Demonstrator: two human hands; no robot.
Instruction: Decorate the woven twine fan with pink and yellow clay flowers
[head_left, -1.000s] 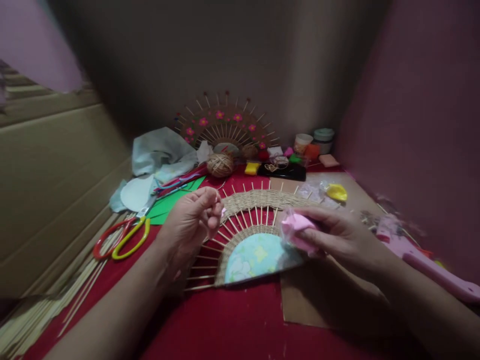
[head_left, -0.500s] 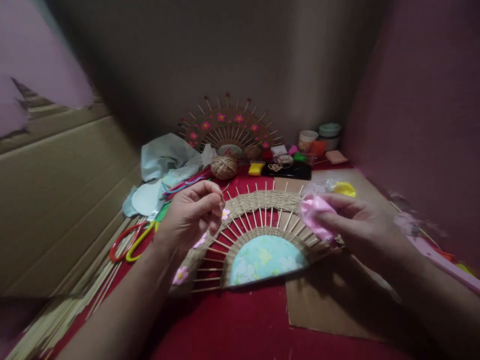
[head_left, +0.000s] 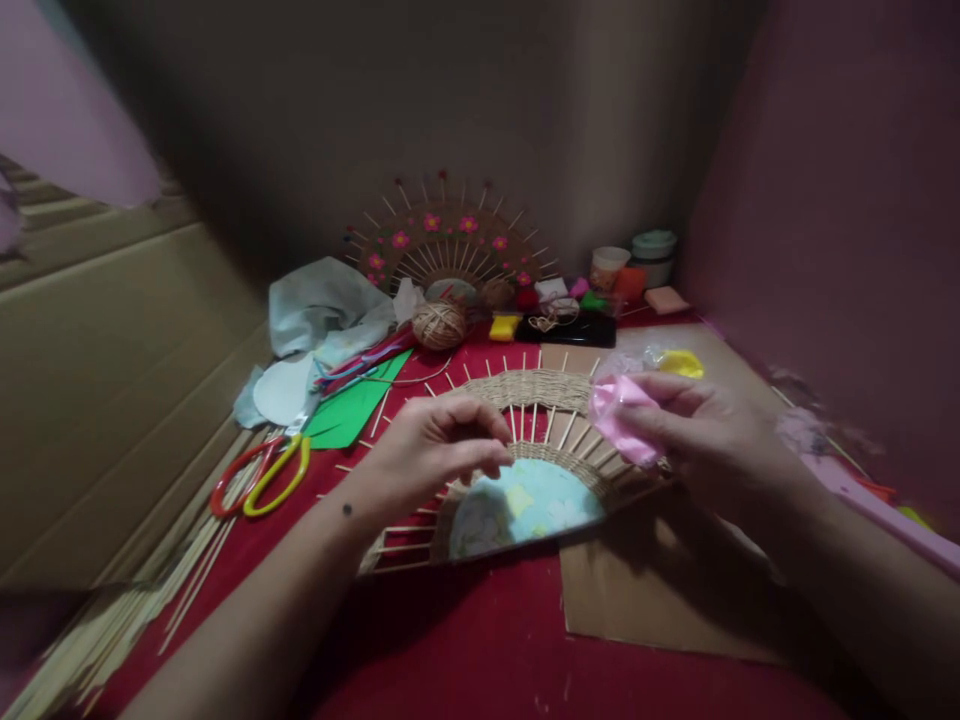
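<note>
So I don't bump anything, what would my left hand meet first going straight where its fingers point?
Your left hand would probably meet the pink bundle in your right hand; depth is unclear, so the woven fan below might come first.

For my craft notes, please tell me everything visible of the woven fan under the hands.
The woven fan is semicircular: light blue floral centre, narrow strawlike band, thin radiating ribs, then a broader strawlike band with rib tips beyond. Its straight edge faces the wearer. It lies over the red surface and, at right, cardboard. The left hand hides part of it, as does the pink packet; whether they touch it is unclear.
</note>
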